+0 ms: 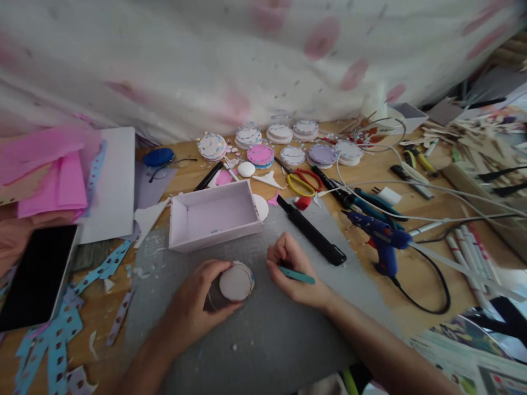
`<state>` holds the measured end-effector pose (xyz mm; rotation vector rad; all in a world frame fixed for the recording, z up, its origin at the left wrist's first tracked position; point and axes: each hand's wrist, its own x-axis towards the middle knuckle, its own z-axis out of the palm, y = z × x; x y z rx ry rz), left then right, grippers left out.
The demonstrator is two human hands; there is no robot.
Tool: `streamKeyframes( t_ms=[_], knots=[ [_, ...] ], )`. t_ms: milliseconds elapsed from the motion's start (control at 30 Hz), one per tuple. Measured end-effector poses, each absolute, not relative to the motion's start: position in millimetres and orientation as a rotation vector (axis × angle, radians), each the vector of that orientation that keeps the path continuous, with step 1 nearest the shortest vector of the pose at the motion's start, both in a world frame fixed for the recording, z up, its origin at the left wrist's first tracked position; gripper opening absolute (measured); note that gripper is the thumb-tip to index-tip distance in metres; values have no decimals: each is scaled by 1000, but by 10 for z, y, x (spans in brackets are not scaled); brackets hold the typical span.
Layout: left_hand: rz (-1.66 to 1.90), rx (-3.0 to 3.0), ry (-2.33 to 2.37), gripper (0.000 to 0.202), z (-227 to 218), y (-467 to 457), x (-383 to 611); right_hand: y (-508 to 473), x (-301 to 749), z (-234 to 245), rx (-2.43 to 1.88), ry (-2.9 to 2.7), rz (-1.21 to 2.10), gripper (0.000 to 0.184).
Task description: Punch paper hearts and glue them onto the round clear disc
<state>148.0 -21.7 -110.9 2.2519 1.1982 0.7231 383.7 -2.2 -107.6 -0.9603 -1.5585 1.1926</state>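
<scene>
Pinching a small round piece with a flat whitish top [236,281] by its edge between thumb and fingers, my left hand [197,293] curves around its side. My right hand [293,269] is curled around a slender teal-handled tool [297,275]; its working end is hidden, so I cannot tell if it is sharp. If it is, a slip toward the piece could nick my left fingers or gouge the thin-looking rim. Too loose a pinch might let the piece twist; too hard a squeeze might crumple the edge. The piece sits at my left fingertips, above the grey mat [284,340], apart from my right hand and nearer me than the pale lilac open-topped box [218,241]. I cannot tell whether it touches the mat.
</scene>
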Motion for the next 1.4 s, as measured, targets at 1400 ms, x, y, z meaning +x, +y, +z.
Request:
streamKeyframes(
  t_ms=[1400],
  knots=[
    [535,2252,1078,32,-1110,-188,1396,-50,3900,-1178,-989,-1789,1335,38]
  ],
)
